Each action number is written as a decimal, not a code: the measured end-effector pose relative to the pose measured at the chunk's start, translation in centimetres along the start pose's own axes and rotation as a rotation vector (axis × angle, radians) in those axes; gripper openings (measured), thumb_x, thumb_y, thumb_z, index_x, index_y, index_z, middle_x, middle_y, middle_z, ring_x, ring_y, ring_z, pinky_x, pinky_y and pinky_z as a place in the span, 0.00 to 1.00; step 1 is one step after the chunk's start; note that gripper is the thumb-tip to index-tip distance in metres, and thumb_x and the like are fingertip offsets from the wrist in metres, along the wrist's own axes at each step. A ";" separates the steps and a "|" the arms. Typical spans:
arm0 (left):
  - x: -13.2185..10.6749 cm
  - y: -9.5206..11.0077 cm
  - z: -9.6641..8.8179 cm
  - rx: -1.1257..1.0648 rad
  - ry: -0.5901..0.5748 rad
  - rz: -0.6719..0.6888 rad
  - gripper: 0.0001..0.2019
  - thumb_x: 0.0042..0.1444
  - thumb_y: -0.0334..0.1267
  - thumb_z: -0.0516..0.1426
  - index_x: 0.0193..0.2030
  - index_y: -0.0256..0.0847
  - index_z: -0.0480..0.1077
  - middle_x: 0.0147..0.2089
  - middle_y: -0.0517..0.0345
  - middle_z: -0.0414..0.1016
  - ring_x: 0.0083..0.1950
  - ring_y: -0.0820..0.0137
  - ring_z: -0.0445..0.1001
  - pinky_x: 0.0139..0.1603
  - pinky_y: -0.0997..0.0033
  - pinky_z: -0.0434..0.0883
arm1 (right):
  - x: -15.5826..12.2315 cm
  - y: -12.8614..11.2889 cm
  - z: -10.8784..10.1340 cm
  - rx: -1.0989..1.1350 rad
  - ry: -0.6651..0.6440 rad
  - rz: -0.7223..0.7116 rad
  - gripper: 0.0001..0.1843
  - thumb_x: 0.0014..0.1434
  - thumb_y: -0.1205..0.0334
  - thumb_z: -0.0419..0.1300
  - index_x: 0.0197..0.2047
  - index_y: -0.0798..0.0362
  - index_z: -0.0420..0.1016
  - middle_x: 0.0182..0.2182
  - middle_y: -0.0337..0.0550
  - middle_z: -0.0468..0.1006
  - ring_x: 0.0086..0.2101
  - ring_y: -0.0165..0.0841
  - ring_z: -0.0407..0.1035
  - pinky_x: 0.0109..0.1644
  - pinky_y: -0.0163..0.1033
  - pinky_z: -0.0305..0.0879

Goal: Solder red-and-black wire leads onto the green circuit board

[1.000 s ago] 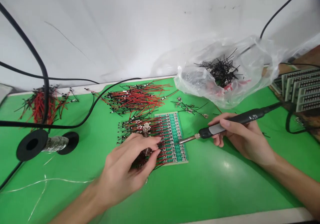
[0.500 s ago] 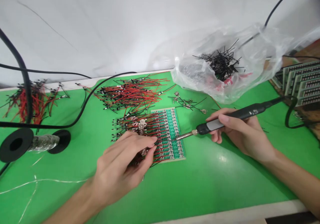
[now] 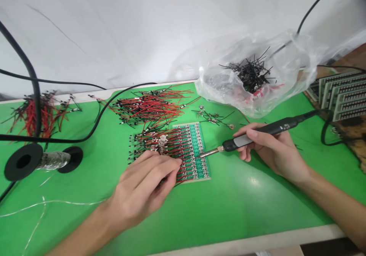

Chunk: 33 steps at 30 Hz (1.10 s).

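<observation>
The right grip [image 3: 271, 153] clamps a soldering iron [image 3: 273, 129], its tip just beside the green circuit board [image 3: 197, 145]. The left grip [image 3: 143, 189], fingers together, presses the red-and-black wires [image 3: 168, 143] there, apparently to keep them seated.

Red-and-black wires [image 3: 168, 143] stripe a teal-green circuit board [image 3: 196, 141] on a bright green mat [image 3: 243, 210].

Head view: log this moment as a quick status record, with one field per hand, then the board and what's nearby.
Left hand: fingers on the red-and-black wires lying across the board
Right hand: holds a soldering iron; tip over the board, contact unclear
Board: green circuit board, wires along its left side
Nearby: loose wire pile, plastic bag, solder spool
</observation>
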<state>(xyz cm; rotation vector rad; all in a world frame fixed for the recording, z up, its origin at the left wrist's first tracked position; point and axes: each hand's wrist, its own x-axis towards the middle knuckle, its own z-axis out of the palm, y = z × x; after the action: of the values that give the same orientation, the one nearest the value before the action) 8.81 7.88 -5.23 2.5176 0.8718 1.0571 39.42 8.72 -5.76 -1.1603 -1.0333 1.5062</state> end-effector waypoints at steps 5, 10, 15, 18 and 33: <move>0.1 0.0 0.0 0.013 0.005 0.016 0.20 0.51 0.17 0.65 0.50 0.30 0.72 0.41 0.54 0.80 0.40 0.74 0.78 0.44 0.70 0.76 | 0.1 0.0 0.2 0.010 -0.004 -0.006 0.10 0.61 0.57 0.67 0.37 0.55 0.85 0.24 0.43 0.83 0.22 0.32 0.77 0.24 0.33 0.74; 0.1 -0.2 0.0 0.048 -0.008 0.046 0.19 0.51 0.17 0.65 0.50 0.29 0.72 0.41 0.54 0.81 0.41 0.75 0.77 0.46 0.70 0.76 | 0.2 -0.1 0.3 0.009 -0.007 -0.011 0.10 0.61 0.57 0.67 0.37 0.56 0.85 0.24 0.44 0.83 0.21 0.32 0.77 0.24 0.33 0.74; 0.1 -0.2 -0.1 0.069 -0.036 0.056 0.18 0.54 0.19 0.63 0.51 0.32 0.71 0.41 0.54 0.81 0.40 0.73 0.78 0.46 0.68 0.77 | 0.1 -0.1 0.3 0.006 0.002 -0.010 0.10 0.60 0.56 0.67 0.36 0.55 0.85 0.24 0.43 0.83 0.21 0.32 0.77 0.24 0.33 0.74; 0.1 -0.2 -0.2 0.082 -0.034 0.070 0.18 0.55 0.20 0.63 0.52 0.33 0.71 0.42 0.53 0.81 0.40 0.73 0.79 0.46 0.68 0.77 | 0.1 -0.2 0.3 0.008 0.005 -0.003 0.10 0.60 0.57 0.67 0.36 0.55 0.85 0.24 0.43 0.83 0.22 0.32 0.77 0.24 0.33 0.74; 0.0 -0.3 -0.2 0.078 -0.068 0.087 0.19 0.52 0.18 0.64 0.51 0.30 0.71 0.42 0.51 0.80 0.41 0.71 0.78 0.46 0.67 0.76 | 0.0 -0.1 0.2 0.001 0.001 -0.008 0.10 0.61 0.57 0.67 0.37 0.55 0.85 0.24 0.43 0.83 0.22 0.32 0.77 0.24 0.33 0.74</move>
<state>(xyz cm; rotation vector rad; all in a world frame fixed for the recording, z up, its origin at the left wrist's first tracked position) 8.50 8.07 -5.21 2.6616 0.8070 0.9737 39.20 8.68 -5.65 -1.1548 -1.0350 1.4992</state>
